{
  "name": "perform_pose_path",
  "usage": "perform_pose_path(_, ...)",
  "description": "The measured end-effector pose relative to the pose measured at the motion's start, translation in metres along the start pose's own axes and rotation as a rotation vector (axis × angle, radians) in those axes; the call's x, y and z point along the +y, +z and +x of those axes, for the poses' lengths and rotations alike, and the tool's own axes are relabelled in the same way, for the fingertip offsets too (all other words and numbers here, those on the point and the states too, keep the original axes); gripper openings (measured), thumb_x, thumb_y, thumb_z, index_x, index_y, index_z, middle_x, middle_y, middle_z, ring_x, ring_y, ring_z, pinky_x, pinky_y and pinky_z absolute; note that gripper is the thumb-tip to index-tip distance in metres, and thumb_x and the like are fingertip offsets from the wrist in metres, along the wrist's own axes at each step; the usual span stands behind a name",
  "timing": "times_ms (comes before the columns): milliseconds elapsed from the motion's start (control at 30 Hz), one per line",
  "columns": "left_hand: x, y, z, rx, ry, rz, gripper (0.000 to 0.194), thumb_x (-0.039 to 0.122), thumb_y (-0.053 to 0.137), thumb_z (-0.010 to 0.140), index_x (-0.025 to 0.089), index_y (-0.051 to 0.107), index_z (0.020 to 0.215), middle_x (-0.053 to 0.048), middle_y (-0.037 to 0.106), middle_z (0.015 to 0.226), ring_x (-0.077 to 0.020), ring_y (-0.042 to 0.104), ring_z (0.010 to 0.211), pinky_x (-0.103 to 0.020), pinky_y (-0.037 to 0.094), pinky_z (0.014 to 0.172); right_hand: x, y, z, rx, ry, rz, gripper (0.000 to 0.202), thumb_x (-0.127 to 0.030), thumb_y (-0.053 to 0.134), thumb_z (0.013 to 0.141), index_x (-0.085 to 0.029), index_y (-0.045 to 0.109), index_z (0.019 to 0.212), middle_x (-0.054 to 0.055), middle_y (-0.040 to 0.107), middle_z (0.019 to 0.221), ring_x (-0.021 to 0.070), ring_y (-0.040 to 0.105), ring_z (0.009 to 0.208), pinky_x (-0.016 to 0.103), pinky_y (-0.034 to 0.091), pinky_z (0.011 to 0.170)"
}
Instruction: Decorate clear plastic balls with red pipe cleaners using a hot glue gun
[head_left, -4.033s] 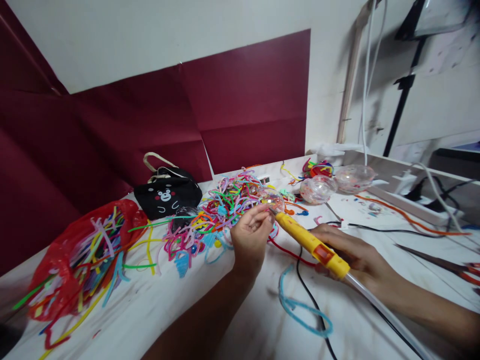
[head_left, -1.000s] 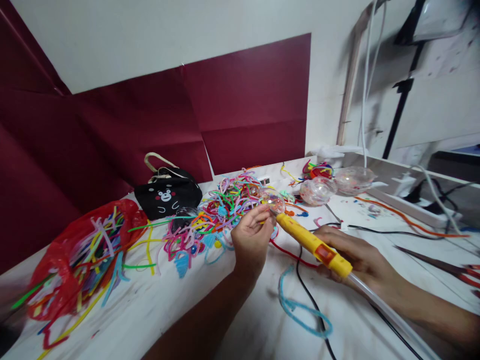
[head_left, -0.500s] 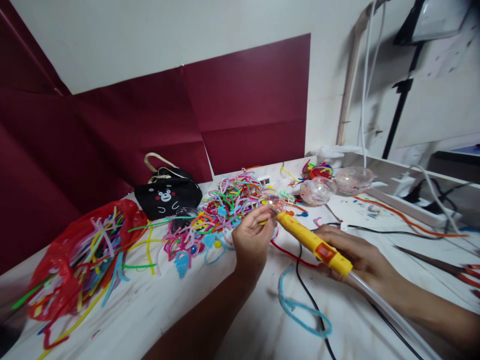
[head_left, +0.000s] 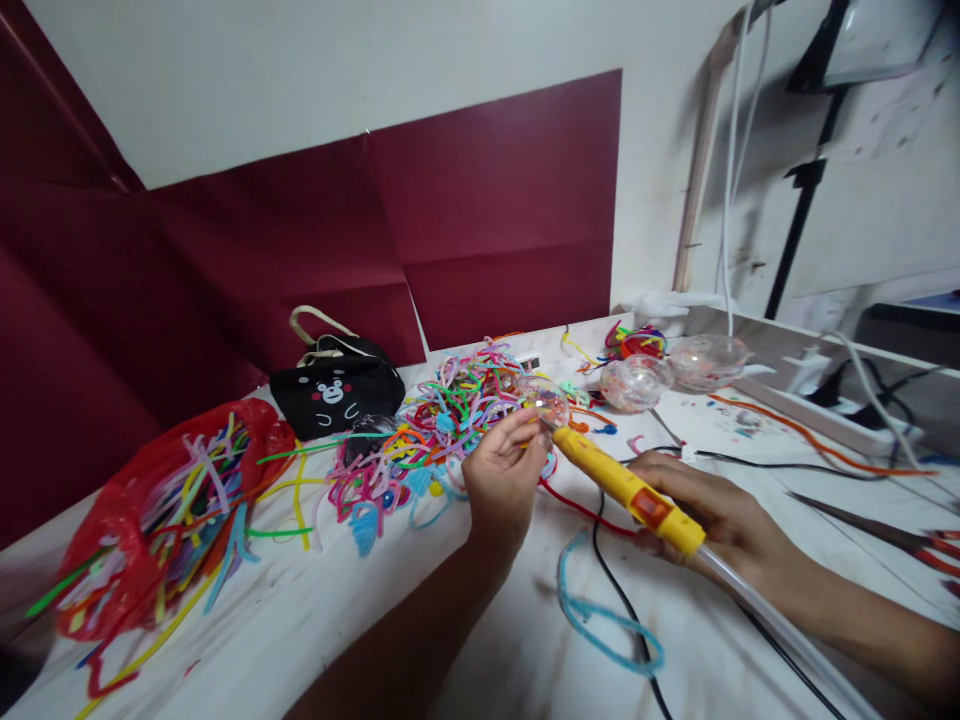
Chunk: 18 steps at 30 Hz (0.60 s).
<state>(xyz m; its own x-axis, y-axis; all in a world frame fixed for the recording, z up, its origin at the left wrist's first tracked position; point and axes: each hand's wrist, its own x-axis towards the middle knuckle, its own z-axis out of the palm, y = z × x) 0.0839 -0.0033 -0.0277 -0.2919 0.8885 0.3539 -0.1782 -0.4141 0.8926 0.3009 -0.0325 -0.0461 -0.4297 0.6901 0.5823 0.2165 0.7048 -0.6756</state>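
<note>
My right hand (head_left: 712,515) is wrapped round a yellow hot glue gun (head_left: 626,490). A long clear glue stick (head_left: 780,610) sticks out of its back end. The gun's nozzle points at the fingertips of my left hand (head_left: 506,475), which are pinched together; what is in them is too small to make out. Just beyond those fingertips is a clear plastic ball (head_left: 551,397), and I cannot tell whether they touch it. A red pipe cleaner (head_left: 581,508) runs between the two hands. Nearer to me lies a looped blue pipe cleaner (head_left: 611,615) across a black cord (head_left: 604,555).
A heap of coloured pipe cleaners (head_left: 442,420) lies beyond my left hand. Left are a red plastic bag (head_left: 124,530) of pipe cleaners and a black pouch (head_left: 337,390). Right are clear balls (head_left: 636,382), scissors (head_left: 862,525) and a power strip (head_left: 825,410).
Both hands stay almost in place, with the glue gun still at the left fingertips. The left fingers have shifted very slightly.
</note>
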Motion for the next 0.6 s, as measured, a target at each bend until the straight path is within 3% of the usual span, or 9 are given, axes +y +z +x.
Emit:
perform_pose_path(267,-0.0009,0.0001,-0.0023,-0.024,-0.001,-0.01,0.035,0.027,0.089,0.065,0.016,0.081,0.097,-0.008,0.083,0.086,-0.0219,0.081,0.081,-0.03,0.065,0.077,-0.0015,0.0038,-0.0003,0.063,-0.079,-0.03,0.024,-0.044,0.065,0.102,-0.041,0.076,0.123,0.002,0.076,0.096,0.0223,0.072,0.085,0.032,0.061,0.074)
perform_pose_path(600,-0.002,0.0009,-0.0029,-0.001,-0.027,0.01,0.039,0.026,0.089,0.063,0.015,0.08,0.099,-0.009,0.084,0.087,-0.023,0.081,0.084,-0.031,0.065,0.077,-0.0029,0.0039,-0.0001,0.07,-0.024,-0.025,0.025,-0.049,0.066,0.1,-0.034,0.079,0.115,0.004,0.077,0.096,0.0244,0.073,0.088,0.035,0.061,0.076)
